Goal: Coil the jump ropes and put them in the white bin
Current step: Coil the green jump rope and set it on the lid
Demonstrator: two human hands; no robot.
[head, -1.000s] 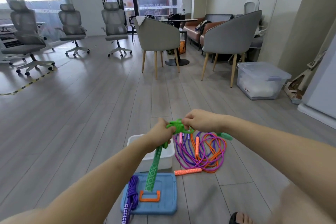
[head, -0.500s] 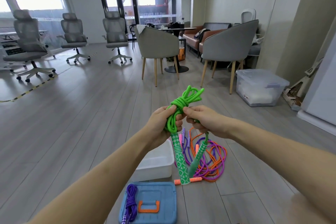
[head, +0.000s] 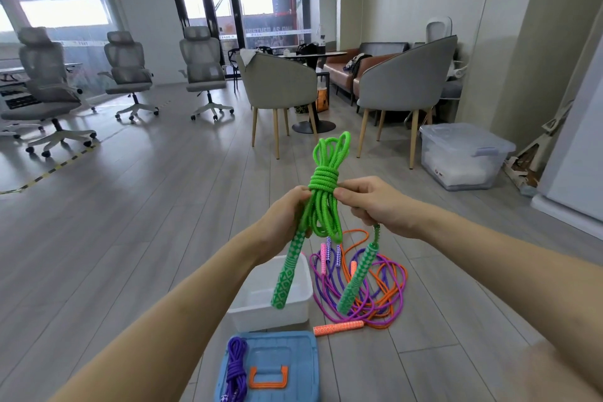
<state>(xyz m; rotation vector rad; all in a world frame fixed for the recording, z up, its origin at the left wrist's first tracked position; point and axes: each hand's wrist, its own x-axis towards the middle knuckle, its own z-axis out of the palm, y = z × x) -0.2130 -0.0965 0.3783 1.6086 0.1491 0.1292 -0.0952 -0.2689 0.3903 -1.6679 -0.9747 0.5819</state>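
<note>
1. Now the green jump rope [head: 321, 192] is held upright at chest height in front of the person; a second ago it was low, just above the floor things, and it has been lifted and turned so its loops point up.
2. Wraps of cord now bind the bundle near its middle, with a fan of loops above and strands hanging below (the coil looks close to finished).
3. The left hand [head: 287, 215] grips the bundle and the top of one patterned green handle [head: 287, 274], which hangs over the white bin [head: 295, 310].
4. The right hand [head: 375, 202] pinches the wraps with thumb and finger; its other fingers curl round the cord of the second green handle [head: 355, 277], which dangles free.
5. Still uncoiled on the floor just right of the bin lies a tangle of purple, pink and orange ropes [head: 375, 290].
6. A coiled purple rope [head: 236, 369] rests on the blue lid [head: 293, 365], not in the bin.
7. Likely next: secure the end, then lower the green bundle into the bin.
</note>
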